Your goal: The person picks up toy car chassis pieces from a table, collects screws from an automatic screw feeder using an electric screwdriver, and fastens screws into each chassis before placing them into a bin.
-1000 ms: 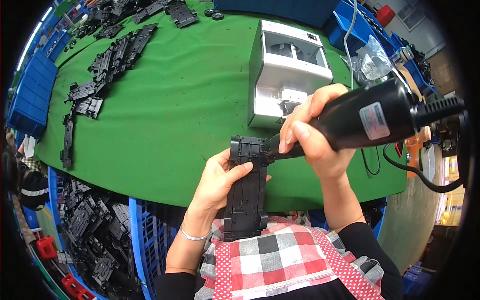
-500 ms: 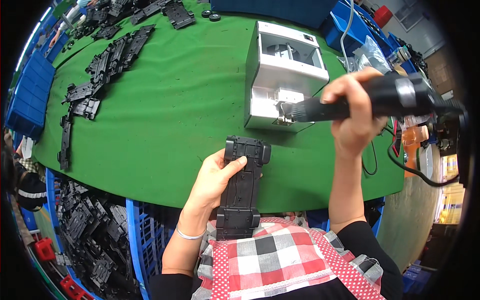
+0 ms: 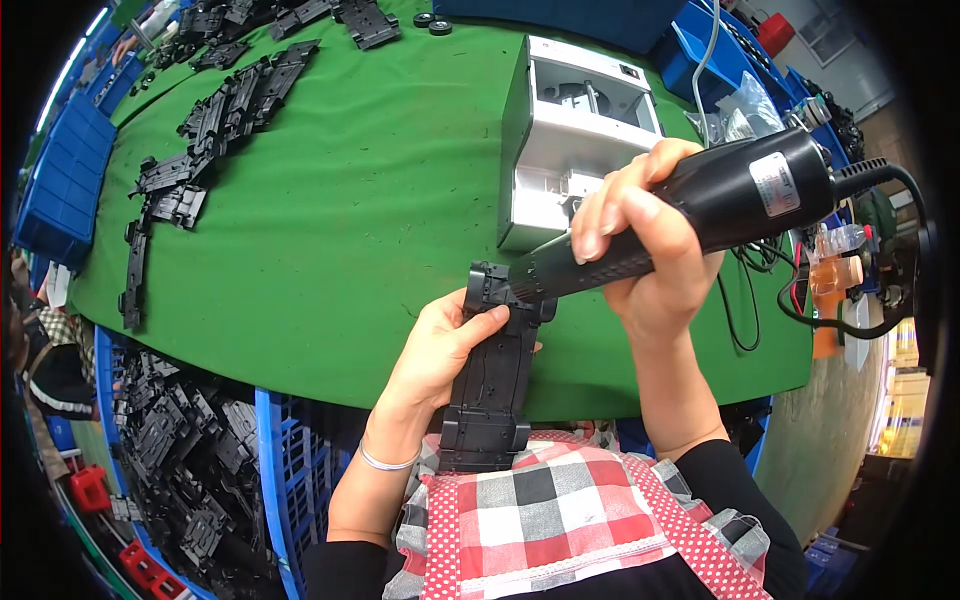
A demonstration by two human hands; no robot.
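My left hand (image 3: 440,348) grips a black plastic toy-car chassis (image 3: 490,375) by its left side, thumb pressed on its face near the far end. The chassis points away from me, its near end against my checked apron. My right hand (image 3: 655,235) is wrapped round a black corded electric screwdriver (image 3: 740,190). The tool slants down to the left, and its tip meets the far end of the chassis beside my left thumb; the exact contact point is too small to make out. Behind it stands a silver-and-black screw feeder machine (image 3: 590,130), partly hidden by my right hand.
Several black chassis parts (image 3: 225,120) lie in a row on the green cloth (image 3: 350,220) at the left. A blue crate (image 3: 270,470) below the table edge holds many more. Blue bins (image 3: 690,50), a cable (image 3: 850,325) and an orange bottle (image 3: 830,285) are at the right.
My right hand has brought the electric screwdriver from the screw feeder down and left onto the far end of the chassis. My left hand keeps its hold on the chassis.
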